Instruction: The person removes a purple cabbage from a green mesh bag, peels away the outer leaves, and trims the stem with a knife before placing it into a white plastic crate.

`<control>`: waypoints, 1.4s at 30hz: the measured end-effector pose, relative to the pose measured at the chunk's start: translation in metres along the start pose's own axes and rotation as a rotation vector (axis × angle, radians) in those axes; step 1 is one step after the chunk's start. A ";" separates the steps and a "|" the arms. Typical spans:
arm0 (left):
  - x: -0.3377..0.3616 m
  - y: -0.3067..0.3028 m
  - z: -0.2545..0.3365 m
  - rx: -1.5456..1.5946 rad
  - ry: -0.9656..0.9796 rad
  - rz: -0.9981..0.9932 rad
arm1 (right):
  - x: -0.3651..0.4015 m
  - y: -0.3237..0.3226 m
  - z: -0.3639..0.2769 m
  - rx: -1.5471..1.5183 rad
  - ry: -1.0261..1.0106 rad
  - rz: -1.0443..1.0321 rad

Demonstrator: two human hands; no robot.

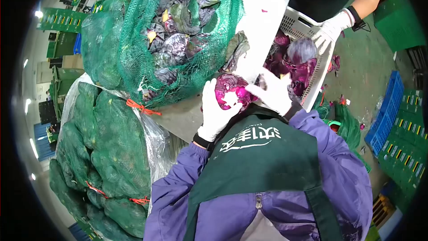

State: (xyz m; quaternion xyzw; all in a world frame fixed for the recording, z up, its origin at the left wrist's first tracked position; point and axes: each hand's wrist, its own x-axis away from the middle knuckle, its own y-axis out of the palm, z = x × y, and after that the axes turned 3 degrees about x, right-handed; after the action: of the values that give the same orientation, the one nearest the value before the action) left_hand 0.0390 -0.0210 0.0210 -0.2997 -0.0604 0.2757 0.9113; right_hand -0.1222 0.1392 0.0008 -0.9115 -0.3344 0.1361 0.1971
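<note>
My left hand (pixel 217 109), in a white glove, is wrapped around the lower left side of a red cabbage (pixel 232 82). The cabbage's pale cut stem end faces up, with bright purple layers around it. Just right of the cabbage is my right hand (pixel 276 93), also gloved, its thumb stretched toward the cabbage and its fingers spread and slightly blurred. Nothing shows in that hand. A loose dark outer leaf (pixel 236 51) lies beyond the cabbage on the metal table (pixel 178 118).
An open green net sack (pixel 133 31) of red cabbages lies at left; several filled sacks (pixel 120 129) are stacked below. A white crate (pixel 321 78) of cabbages stands at right, with a co-worker's gloved hand (pixel 327 31) at it. Leaves and a blue pallet (pixel 385 111) are on the floor.
</note>
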 end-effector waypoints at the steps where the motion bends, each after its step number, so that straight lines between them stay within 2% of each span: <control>1: -0.004 -0.003 0.003 -0.110 0.054 -0.039 | -0.002 0.005 -0.006 0.110 0.028 -0.075; 2: -0.007 -0.005 0.005 -0.108 0.058 -0.043 | -0.005 0.007 -0.010 0.219 0.054 -0.152; 3: -0.009 -0.007 0.007 -0.138 0.091 -0.078 | -0.008 0.015 -0.001 0.039 0.002 -0.083; 4: -0.011 -0.009 0.007 -0.169 0.124 -0.109 | -0.016 0.009 0.007 0.176 0.016 -0.139; 6: -0.011 -0.014 0.009 -0.161 0.139 -0.142 | -0.030 0.005 0.046 0.198 -0.029 -0.093; 8: -0.011 -0.019 0.017 -0.184 0.148 -0.232 | -0.028 0.006 0.068 0.340 0.278 -0.086; 9: -0.009 -0.017 0.013 -0.168 0.160 -0.210 | -0.022 0.010 0.061 0.273 0.181 0.068; 10: -0.008 -0.015 0.012 -0.166 0.152 -0.216 | -0.030 -0.019 -0.001 0.195 0.356 -0.200; 12: -0.013 -0.012 0.010 -0.148 0.129 -0.184 | -0.023 -0.018 -0.026 0.140 0.026 -0.237; 14: -0.017 -0.013 0.013 -0.216 0.167 -0.198 | -0.021 -0.008 -0.027 0.151 0.048 -0.334; 15: -0.020 -0.014 0.012 -0.204 0.180 -0.213 | -0.028 -0.008 -0.024 0.180 -0.023 -0.299; 16: -0.022 -0.015 0.010 -0.192 0.192 -0.226 | -0.032 -0.016 -0.022 0.082 0.202 -0.476; 18: -0.023 -0.018 0.009 -0.207 0.231 -0.237 | -0.038 -0.003 0.040 0.248 -0.090 -0.330; 19: -0.021 -0.020 0.009 -0.200 0.220 -0.253 | -0.044 -0.001 0.079 0.296 -0.031 -0.248; 20: -0.020 -0.022 0.009 -0.194 0.209 -0.268 | -0.052 -0.006 0.080 0.344 0.027 -0.165; 22: -0.016 -0.023 0.001 -0.129 0.185 -0.254 | -0.041 -0.013 0.074 0.352 0.298 -0.094; 24: -0.005 -0.019 -0.011 0.173 -0.064 -0.127 | -0.036 -0.020 0.018 0.124 0.292 -0.044; 26: -0.009 -0.013 -0.017 0.180 -0.149 -0.025 | -0.024 -0.014 -0.008 -0.135 0.028 -0.074; 27: -0.012 -0.010 -0.015 0.203 -0.185 -0.008 | -0.017 -0.014 -0.026 -0.223 0.057 -0.230; 28: -0.015 -0.008 -0.014 0.224 -0.221 0.005 | -0.011 -0.008 -0.034 -0.264 -0.081 -0.256; 30: -0.020 -0.002 -0.028 0.220 -0.235 0.017 | -0.001 0.004 -0.033 -0.091 -0.132 -0.270; 32: -0.023 0.001 -0.034 0.212 -0.251 0.036 | -0.002 0.001 -0.030 -0.073 -0.127 -0.321; 34: -0.023 0.002 -0.030 0.103 -0.194 0.044 | 0.002 -0.001 -0.027 -0.189 -0.108 -0.321; 36: -0.027 0.004 -0.038 0.171 -0.225 0.028 | 0.007 -0.002 -0.023 -0.195 -0.046 -0.316; 38: -0.028 0.005 -0.041 0.238 -0.259 0.013 | 0.008 -0.002 -0.012 -0.449 0.005 -0.346; 40: -0.029 0.002 -0.038 0.229 -0.286 -0.007 | 0.012 -0.013 -0.008 -0.358 -0.010 -0.362; 42: -0.035 -0.002 -0.031 0.494 -0.405 0.029 | 0.020 -0.020 0.024 -0.123 0.030 -0.323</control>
State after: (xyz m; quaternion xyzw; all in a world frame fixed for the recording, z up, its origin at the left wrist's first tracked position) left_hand 0.0194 -0.0571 -0.0016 -0.0094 -0.1675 0.3489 0.9220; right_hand -0.1276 0.1724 -0.0137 -0.8581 -0.4813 0.0685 0.1652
